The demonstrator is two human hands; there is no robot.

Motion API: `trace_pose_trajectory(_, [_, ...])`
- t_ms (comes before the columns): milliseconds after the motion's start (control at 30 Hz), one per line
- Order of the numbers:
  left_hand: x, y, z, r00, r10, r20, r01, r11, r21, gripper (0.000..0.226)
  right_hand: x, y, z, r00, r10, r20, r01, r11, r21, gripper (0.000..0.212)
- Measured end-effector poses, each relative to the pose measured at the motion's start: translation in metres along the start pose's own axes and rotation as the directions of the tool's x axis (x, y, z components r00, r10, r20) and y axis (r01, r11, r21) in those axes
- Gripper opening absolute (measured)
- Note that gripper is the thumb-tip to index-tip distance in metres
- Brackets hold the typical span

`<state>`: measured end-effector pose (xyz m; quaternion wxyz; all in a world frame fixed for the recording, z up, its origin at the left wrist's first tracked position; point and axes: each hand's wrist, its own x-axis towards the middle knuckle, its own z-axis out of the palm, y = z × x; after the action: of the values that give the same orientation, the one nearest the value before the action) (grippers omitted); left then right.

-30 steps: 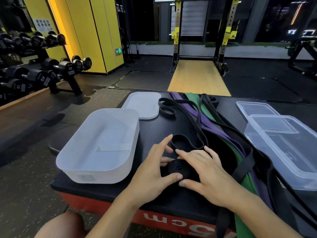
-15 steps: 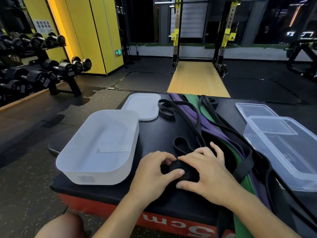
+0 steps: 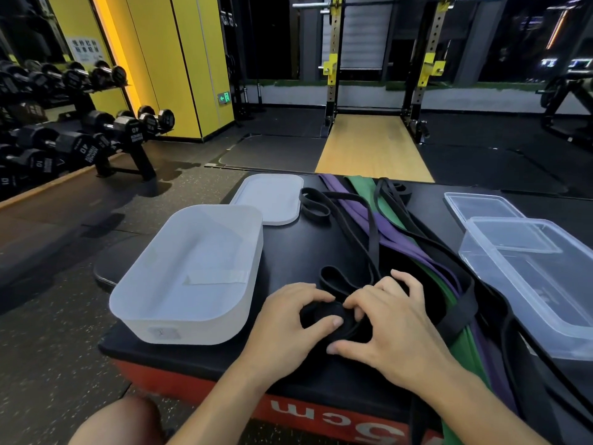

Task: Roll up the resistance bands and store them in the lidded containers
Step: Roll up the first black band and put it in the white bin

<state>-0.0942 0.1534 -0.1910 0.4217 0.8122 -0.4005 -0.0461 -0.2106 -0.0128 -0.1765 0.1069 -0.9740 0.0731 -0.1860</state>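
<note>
Gym flooring spread out behind our work, with a dumbbell rack (image 3: 96,133) at the far left and a squat rack (image 3: 333,65) straight ahead; we stood at a black platform (image 3: 288,239). Our left hand (image 3: 288,319) and right hand (image 3: 394,329) were both curled round the rolled part of a black band (image 3: 321,316) at the near middle of the platform, thumbs on its near side, fingers over the top; its unrolled length ran off to the far side and looped beside a white lid (image 3: 269,200). A white tub (image 3: 192,322) stood open just left of our hands; a clear box (image 3: 475,261) and its clear lid (image 3: 481,207) sat to the right; a purple band (image 3: 362,210) and a green band (image 3: 365,191) lay between, tangled with other black ones. We judged the band light, soft and springy, grippy rubber that wants to unwind; we thought it best pinched across the coil's flat faces, one thumb pinning the loose end.
</note>
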Motion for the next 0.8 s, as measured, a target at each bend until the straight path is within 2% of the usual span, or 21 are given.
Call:
trace_pose_trajectory(67, [0.001,0.000,-0.001,1.000,0.002,0.021,-0.002,1.000,-0.001,0.028,0.000,0.001,0.001,1.000,-0.017,-0.003,0.017,1.000,-0.016,0.062])
trace_pose_trajectory(200, [0.000,0.000,0.001,0.999,-0.022,0.024,0.022,0.999,-0.039,0.023,-0.003,0.011,-0.004,0.995,-0.036,0.090,0.027,0.994,0.102,0.054])
trace_pose_trajectory(300, [-0.001,-0.001,0.000,0.997,-0.068,0.028,0.070,0.994,-0.087,0.025,-0.006,0.016,-0.005,0.987,-0.053,0.152,0.028,0.986,0.165,0.069])
trace_pose_trajectory(433, [-0.001,-0.001,-0.003,0.995,-0.044,0.086,0.056,0.988,-0.146,0.033,-0.003,0.012,-0.007,0.980,-0.029,0.198,-0.005,0.986,0.167,0.074])
trace_pose_trajectory(600, [-0.004,0.006,-0.005,0.999,-0.026,0.027,0.032,0.974,-0.226,0.045,-0.004,0.013,-0.006,0.979,-0.050,0.197,0.018,0.986,0.163,0.082])
trace_pose_trajectory(800, [-0.006,0.005,-0.002,1.000,0.003,0.019,0.002,0.972,-0.236,0.036,-0.003,0.011,-0.003,0.983,-0.070,0.168,0.052,0.993,0.110,0.077])
